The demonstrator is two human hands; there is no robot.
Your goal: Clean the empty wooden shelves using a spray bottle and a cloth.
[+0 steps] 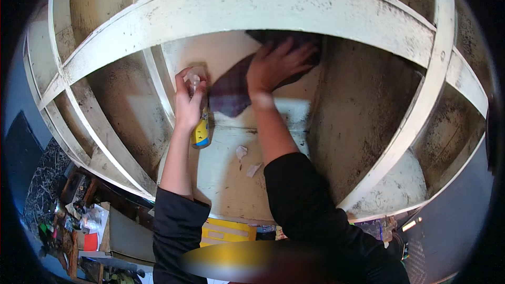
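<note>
My left hand (189, 98) is closed around the top of a spray bottle (201, 132) with a yellow and blue label, inside a white shelf compartment. To its right, my right hand (280, 63) lies with spread fingers on a dark checked cloth (232, 86), flat against the compartment's back panel; the hand is slightly blurred. Two pale scraps (241, 152) rest on the compartment's lower board (221, 189), below the cloth.
White frame boards (252, 8) with dark stains cross above my hands, and an upright (442, 47) stands at right. Stained partitions (355, 118) flank the compartment. A cluttered surface with papers (103, 221) is at lower left, a yellow item (229, 232) below.
</note>
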